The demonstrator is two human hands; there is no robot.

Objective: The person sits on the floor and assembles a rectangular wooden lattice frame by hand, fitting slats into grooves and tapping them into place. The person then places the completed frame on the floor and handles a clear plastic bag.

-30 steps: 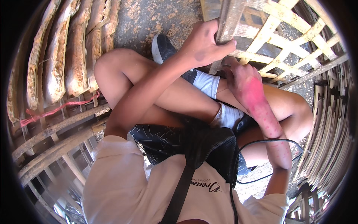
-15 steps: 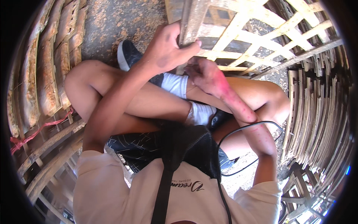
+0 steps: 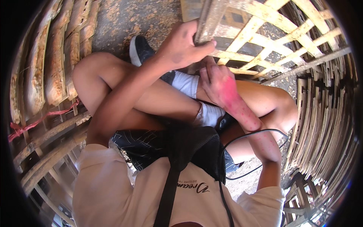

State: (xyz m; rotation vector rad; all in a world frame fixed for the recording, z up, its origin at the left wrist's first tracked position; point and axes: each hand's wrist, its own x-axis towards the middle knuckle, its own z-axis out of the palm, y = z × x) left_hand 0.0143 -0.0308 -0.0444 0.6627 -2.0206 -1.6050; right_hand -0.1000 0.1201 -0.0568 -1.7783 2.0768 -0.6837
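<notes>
Lattice panel [image 3: 251, 26] of crossed yellowish slats is up front, right of center, over the floor [image 3: 128, 19]; its wooden side post [image 3: 210, 22] is the panel's left edge. Left hand [image 3: 181, 45] is closed around that post, thumb across its near face. Right hand [image 3: 219, 79] is just below, fingers curled in by the post's lower end; fingertips hidden, can't tell if it has hold of anything. Person sits on the floor, legs crossed, dark shoe [image 3: 141, 49] with white sole out past the left forearm. Stained slatted pieces [image 3: 55, 56] lean at far left, with a red strip [image 3: 41, 119] below them. Thin-edged stack [image 3: 314, 125] at right, beyond the right knee. Black cable [image 3: 261, 130] loops over the right forearm.
</notes>
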